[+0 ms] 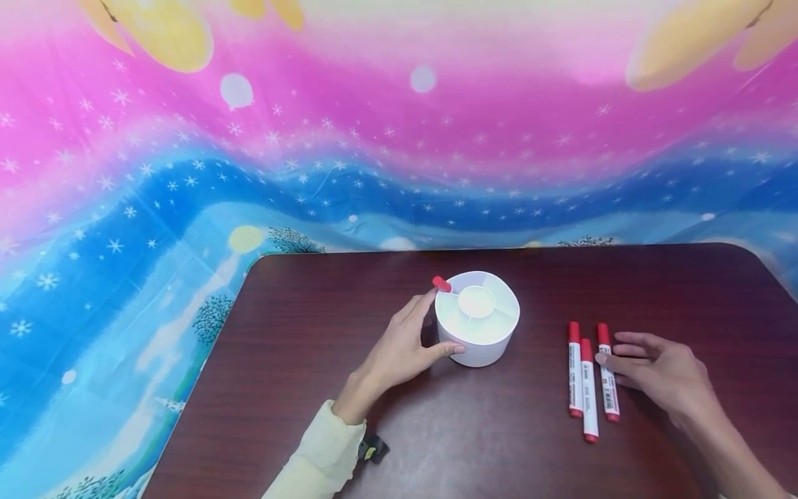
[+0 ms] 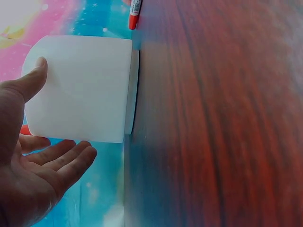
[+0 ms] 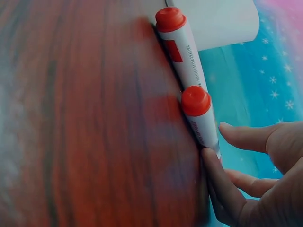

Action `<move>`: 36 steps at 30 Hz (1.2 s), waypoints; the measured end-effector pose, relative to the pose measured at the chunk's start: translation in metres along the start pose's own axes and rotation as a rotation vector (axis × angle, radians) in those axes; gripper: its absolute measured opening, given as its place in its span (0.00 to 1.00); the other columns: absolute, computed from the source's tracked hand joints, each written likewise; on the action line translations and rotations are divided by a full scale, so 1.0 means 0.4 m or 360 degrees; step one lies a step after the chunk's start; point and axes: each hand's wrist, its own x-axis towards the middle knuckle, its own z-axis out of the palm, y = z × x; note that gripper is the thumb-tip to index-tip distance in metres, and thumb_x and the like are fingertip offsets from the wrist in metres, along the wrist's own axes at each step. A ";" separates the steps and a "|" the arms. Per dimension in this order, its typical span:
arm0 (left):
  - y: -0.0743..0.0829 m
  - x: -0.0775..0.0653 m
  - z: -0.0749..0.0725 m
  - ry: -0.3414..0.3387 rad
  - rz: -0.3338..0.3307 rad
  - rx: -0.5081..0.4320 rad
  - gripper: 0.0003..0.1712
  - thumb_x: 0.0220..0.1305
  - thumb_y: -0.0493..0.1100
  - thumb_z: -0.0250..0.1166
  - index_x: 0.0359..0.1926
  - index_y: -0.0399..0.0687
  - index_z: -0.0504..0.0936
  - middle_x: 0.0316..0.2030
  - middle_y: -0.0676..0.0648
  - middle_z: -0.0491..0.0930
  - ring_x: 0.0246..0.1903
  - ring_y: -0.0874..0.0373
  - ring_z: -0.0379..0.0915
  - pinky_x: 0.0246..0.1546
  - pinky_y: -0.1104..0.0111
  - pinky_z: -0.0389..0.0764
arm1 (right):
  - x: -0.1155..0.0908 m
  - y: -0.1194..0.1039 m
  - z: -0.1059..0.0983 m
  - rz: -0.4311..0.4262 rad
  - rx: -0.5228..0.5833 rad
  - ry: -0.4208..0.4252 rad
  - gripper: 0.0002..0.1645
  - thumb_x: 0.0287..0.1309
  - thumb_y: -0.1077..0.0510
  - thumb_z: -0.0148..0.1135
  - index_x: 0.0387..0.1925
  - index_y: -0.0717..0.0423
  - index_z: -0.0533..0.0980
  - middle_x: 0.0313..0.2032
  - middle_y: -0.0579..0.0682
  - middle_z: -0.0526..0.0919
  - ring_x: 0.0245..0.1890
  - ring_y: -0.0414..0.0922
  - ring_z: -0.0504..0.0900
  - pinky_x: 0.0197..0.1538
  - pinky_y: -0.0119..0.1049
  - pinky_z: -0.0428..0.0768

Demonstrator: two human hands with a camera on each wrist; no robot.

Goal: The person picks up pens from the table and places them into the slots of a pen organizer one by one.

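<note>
A white round divided organizer [image 1: 477, 353] stands upright on the table, with a red-ended marker [image 1: 441, 283] poking over its far-left rim. My left hand [image 1: 399, 343] holds its left side, thumb across the near wall [image 2: 85, 90] and fingers along the other side. Three white markers with red caps lie side by side on the right: a left one [image 1: 575, 374], a middle one [image 1: 589, 395] and a right one [image 1: 607, 378]. My right hand [image 1: 667, 371] is at the right marker, thumb above it and fingers along its right side; the right wrist view shows a gap between thumb and fingers [image 3: 222, 182].
The dark wood-grain table [image 1: 299, 305] runs back to a colourful snowflake-patterned cloth [image 1: 374, 138]. A small black device [image 1: 374, 449] sits by the left sleeve cuff [image 1: 330, 443]. In the right wrist view two marker ends face the camera.
</note>
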 end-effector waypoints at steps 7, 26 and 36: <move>-0.002 -0.003 -0.001 -0.0002 -0.0001 0.0008 0.61 0.59 0.60 0.82 0.85 0.59 0.58 0.68 0.49 0.76 0.65 0.55 0.76 0.66 0.58 0.84 | 0.006 -0.006 -0.001 -0.0057 -0.0084 -0.0035 0.45 0.63 0.55 0.78 0.69 0.78 0.68 0.48 0.68 0.90 0.32 0.26 0.87 0.37 0.36 0.92; -0.005 -0.011 0.001 0.0012 -0.0017 0.0003 0.61 0.59 0.59 0.82 0.85 0.59 0.57 0.69 0.49 0.76 0.66 0.54 0.76 0.66 0.57 0.84 | 0.018 -0.035 -0.040 -0.0185 0.0104 -0.0129 0.42 0.75 0.61 0.65 0.76 0.79 0.57 0.47 0.40 0.84 0.39 0.25 0.85 0.42 0.32 0.91; 0.002 -0.001 -0.002 0.0001 0.0019 -0.0003 0.59 0.60 0.59 0.81 0.85 0.57 0.59 0.70 0.48 0.75 0.66 0.53 0.76 0.66 0.57 0.84 | 0.035 -0.107 -0.026 -0.0311 0.0351 -0.0141 0.40 0.72 0.63 0.68 0.75 0.73 0.58 0.41 0.24 0.82 0.39 0.29 0.88 0.43 0.33 0.91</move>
